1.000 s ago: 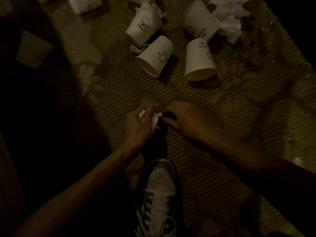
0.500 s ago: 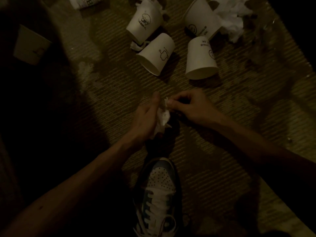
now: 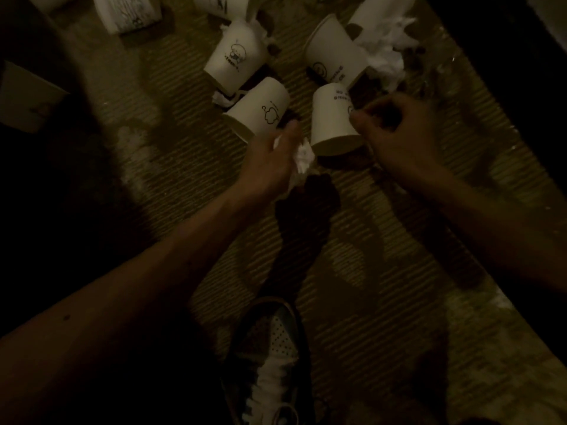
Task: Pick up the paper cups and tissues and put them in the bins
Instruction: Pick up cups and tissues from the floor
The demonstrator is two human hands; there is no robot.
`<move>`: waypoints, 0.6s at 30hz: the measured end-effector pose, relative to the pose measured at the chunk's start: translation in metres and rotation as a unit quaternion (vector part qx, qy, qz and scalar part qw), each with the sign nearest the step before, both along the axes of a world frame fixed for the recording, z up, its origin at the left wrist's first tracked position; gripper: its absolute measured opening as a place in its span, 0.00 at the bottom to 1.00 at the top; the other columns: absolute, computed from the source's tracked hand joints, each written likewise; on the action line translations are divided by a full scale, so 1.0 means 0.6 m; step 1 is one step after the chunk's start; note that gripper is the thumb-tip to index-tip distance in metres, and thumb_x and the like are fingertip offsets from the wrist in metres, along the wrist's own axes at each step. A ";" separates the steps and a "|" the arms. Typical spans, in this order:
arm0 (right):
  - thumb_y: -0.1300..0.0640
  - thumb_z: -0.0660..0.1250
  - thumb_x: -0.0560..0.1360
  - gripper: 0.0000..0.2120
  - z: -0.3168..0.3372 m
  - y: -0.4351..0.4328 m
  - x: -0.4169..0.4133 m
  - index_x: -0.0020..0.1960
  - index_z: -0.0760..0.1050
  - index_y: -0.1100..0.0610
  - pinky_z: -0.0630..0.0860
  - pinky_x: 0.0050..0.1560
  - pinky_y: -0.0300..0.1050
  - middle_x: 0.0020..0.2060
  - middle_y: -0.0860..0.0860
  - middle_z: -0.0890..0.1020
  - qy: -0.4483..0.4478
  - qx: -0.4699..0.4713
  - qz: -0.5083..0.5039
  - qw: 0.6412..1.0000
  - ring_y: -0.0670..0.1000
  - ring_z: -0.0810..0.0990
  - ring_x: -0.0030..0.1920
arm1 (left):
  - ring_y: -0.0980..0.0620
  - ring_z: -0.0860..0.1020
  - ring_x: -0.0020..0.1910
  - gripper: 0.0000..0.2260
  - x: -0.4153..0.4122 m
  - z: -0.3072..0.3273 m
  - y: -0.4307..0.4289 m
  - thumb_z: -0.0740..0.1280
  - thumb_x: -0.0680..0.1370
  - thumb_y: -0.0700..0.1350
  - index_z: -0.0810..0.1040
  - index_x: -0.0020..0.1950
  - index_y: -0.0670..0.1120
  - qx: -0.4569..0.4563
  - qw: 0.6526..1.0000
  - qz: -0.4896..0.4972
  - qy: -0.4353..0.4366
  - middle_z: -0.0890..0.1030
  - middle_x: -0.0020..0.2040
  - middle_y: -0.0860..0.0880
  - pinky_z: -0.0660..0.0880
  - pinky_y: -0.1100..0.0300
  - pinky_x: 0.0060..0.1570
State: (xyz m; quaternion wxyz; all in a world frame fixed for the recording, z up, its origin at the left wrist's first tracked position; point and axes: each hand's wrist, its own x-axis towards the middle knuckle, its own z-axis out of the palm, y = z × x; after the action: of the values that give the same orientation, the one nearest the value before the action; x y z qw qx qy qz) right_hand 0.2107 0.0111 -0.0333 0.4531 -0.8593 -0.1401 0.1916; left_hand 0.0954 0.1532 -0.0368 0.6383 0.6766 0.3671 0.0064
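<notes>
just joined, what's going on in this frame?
A person is clearing litter off a ribbed brownish floor mat. The left hand holds a crumpled white tissue. The right hand is at the side of the nearest white paper cup, thumb against it; it is too dim to tell whether it grips. A second printed paper cup lies on its side beside it, and a heap of white tissue lies farther off. No bin is in view.
</notes>
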 end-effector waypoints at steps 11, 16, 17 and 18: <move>0.50 0.70 0.76 0.31 -0.042 0.011 0.016 0.74 0.61 0.53 0.71 0.39 0.26 0.58 0.45 0.71 0.094 -0.007 0.059 0.994 0.42 0.75 0.53 | 0.59 0.82 0.35 0.16 0.075 -0.018 0.005 0.58 0.84 0.54 0.79 0.45 0.49 0.013 0.999 -0.004 0.036 0.83 0.37 0.54 0.75 0.64 0.33; 0.54 0.73 0.74 0.33 -0.032 -0.024 0.005 0.72 0.60 0.51 0.80 0.52 0.49 0.60 0.51 0.75 0.143 0.013 0.032 0.989 0.51 0.79 0.57 | 0.56 0.82 0.34 0.15 0.079 -0.018 -0.019 0.59 0.84 0.53 0.80 0.47 0.46 0.018 0.998 -0.057 0.024 0.83 0.39 0.48 0.76 0.62 0.32; 0.54 0.73 0.74 0.32 -0.024 -0.039 0.000 0.72 0.61 0.50 0.81 0.48 0.47 0.58 0.51 0.76 0.151 0.020 0.022 0.988 0.50 0.80 0.54 | 0.55 0.82 0.35 0.15 0.078 -0.015 -0.027 0.60 0.83 0.53 0.80 0.46 0.46 0.015 0.997 -0.069 0.019 0.83 0.39 0.48 0.78 0.60 0.34; 0.54 0.73 0.74 0.31 -0.012 -0.056 -0.006 0.71 0.61 0.50 0.81 0.42 0.42 0.56 0.51 0.77 0.156 0.029 0.011 0.987 0.48 0.81 0.51 | 0.54 0.83 0.36 0.15 0.077 -0.010 -0.036 0.60 0.83 0.53 0.81 0.44 0.47 0.021 0.996 -0.085 0.012 0.84 0.39 0.48 0.79 0.58 0.36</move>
State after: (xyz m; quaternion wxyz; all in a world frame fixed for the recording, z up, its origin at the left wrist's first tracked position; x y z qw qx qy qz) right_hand 0.2069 -0.0227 -0.0403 0.4917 -0.8039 -0.0830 0.3244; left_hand 0.1418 0.1317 -0.0426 0.6175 0.7190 0.3153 -0.0482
